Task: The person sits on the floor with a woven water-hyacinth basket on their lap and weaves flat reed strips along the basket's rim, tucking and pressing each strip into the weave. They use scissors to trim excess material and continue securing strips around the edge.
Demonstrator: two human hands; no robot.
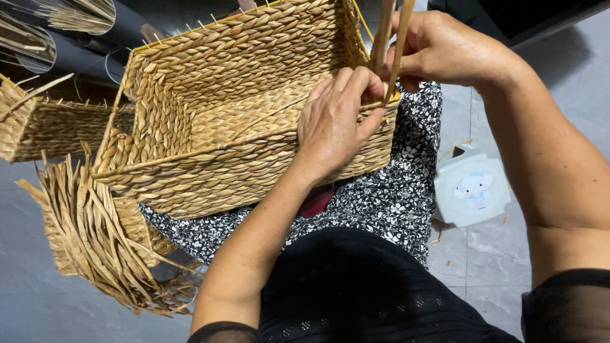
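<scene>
Woven straw basket (pixel 235 108), rectangular, tilted on the lap over black-and-white floral fabric (pixel 381 197). Left hand (pixel 333 127) clamped over the near rim at the basket's corner, thumb outside, fingers curled inside against the weave. Just above that grip, right hand (pixel 438 51) closed around a pair of upright straw strands (pixel 391 38), pinched where they rise from the rim; possibly a third strand behind, hard to tell. Left of the grips, beyond the basket's far end, a second unfinished basket (pixel 44 130) and a fringe of loose straw ends (pixel 101 248) hanging toward the floor. Right of the grips, below the forearm, a small white plastic stool (pixel 471 187) with a blue cartoon elephant. Beneath everything, grey polished tile floor (pixel 572 95), a few straw scraps scattered. Dark furniture edge at top right.
</scene>
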